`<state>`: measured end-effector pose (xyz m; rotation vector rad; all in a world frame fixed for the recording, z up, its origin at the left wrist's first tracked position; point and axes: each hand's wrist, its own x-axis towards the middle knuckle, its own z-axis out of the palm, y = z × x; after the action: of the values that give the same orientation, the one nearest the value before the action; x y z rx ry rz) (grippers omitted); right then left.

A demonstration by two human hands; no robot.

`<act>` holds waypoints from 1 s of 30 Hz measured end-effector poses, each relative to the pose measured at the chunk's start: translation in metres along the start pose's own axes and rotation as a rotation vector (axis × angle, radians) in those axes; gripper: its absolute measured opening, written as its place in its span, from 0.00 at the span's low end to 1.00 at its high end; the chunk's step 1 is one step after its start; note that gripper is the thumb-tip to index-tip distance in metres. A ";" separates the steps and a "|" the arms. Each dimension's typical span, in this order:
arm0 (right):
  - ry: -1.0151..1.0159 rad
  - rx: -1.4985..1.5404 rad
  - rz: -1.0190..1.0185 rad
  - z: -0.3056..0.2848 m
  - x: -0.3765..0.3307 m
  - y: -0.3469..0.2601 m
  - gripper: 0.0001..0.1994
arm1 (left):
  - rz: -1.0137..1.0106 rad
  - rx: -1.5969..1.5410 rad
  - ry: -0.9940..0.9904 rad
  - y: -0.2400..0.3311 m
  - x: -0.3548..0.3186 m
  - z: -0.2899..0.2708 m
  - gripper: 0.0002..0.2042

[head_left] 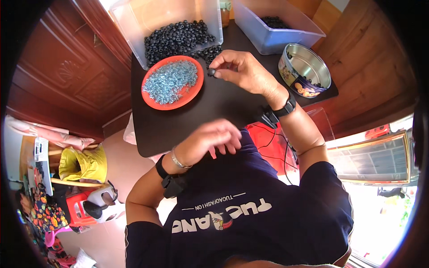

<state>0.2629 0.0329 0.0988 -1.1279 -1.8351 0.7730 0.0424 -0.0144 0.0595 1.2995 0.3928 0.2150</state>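
My right hand point(246, 73) is over the far part of the dark table point(214, 100), its thumb and forefinger pinching a small round black bead point(212, 71). Just left of that bead lies a red plate point(147, 96) heaped with small pale-blue shiny pieces point(172, 80). Black beads point(176, 40) with holes fill the tipped clear plastic bin point(129, 27) behind the plate, and some spill onto the table. My left hand point(210, 140) hovers at the table's near edge, slightly blurred, its fingers apart and nothing visible in them.
A second translucent bin point(281, 38) holding black pieces stands at the back right. In front of it is a round tin point(308, 67) with a few black beads inside. A lidded jar point(225, 13) sits between the bins. Cables cross a red object point(268, 147) below the table's right side.
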 end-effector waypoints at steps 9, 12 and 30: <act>0.069 -0.429 -0.489 0.028 0.013 -0.034 0.09 | 0.437 -0.240 0.472 0.027 0.012 -0.057 0.14; 0.113 -0.437 -0.544 0.033 0.018 -0.031 0.07 | 0.450 -0.254 0.492 0.030 0.016 -0.062 0.11; 0.016 -0.053 -0.384 0.053 0.069 0.009 0.15 | 0.605 -0.357 0.483 0.012 0.036 -0.110 0.13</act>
<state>0.2024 0.0951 0.0896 -0.7748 -1.9868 0.4923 0.0319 0.1001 0.0415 0.9715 0.3362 1.0750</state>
